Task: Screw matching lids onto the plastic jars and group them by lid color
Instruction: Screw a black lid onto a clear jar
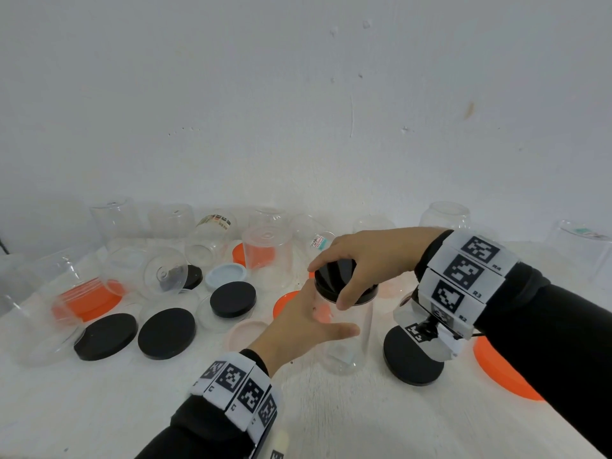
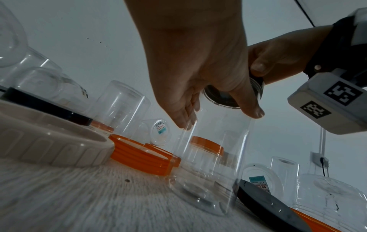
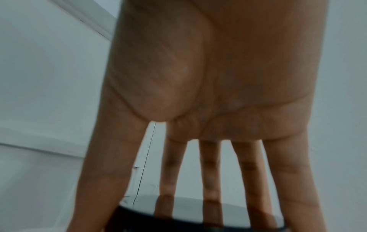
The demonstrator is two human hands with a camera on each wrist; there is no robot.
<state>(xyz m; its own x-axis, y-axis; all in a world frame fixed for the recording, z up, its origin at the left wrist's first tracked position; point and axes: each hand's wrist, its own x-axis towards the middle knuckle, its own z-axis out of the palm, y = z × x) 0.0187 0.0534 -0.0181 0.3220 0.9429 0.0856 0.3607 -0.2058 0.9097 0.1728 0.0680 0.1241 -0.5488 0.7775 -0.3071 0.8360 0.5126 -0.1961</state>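
Bare white wall (image 1: 298, 94), white tabletop (image 1: 99, 409), unclear place

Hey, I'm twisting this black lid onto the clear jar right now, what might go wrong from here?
The right hand grips the black lid only by its rim, so it may seat crooked and cross-thread. The left hand holds the clear jar high on its smooth wall, so the jar might spin or tip. Your right forearm hangs over a loose black lid and an orange lid, and could knock them.
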